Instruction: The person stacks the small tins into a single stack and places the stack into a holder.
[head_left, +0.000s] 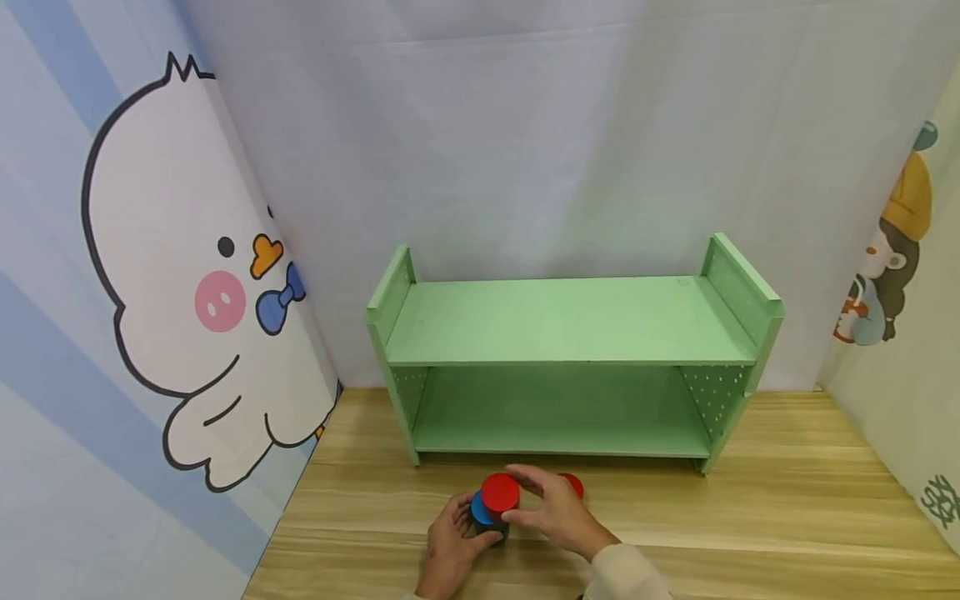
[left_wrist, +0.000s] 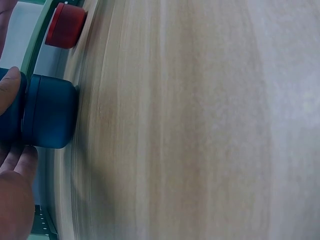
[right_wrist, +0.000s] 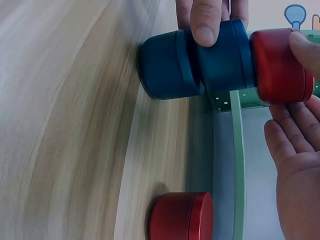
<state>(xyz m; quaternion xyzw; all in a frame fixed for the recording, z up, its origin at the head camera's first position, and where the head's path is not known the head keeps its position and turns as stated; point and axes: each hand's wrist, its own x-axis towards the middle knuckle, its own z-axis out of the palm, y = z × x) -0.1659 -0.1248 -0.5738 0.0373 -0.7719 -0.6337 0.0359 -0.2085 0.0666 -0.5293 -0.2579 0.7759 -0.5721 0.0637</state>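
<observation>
A blue canister (right_wrist: 162, 65) stands on the wooden table, and a second blue canister (right_wrist: 225, 57) sits slightly off-line on top of it. My left hand (head_left: 452, 543) grips the upper blue one, thumb on the near side and fingers round the far side. At the top of the stack is a red canister (head_left: 500, 493), which my right hand (head_left: 557, 514) holds between thumb and fingers. Its base is right at the upper blue canister's lid in the right wrist view. Another red canister (right_wrist: 175, 220) rests on the table, partly hidden behind the right hand in the head view.
A green two-tier shelf (head_left: 570, 321) stands behind the hands against a pale curtain (head_left: 525, 150). Its lower board (head_left: 562, 417) lies just beyond the canisters. The wooden table (head_left: 780, 500) extends to both sides. Cartoon-printed panels flank the left and right.
</observation>
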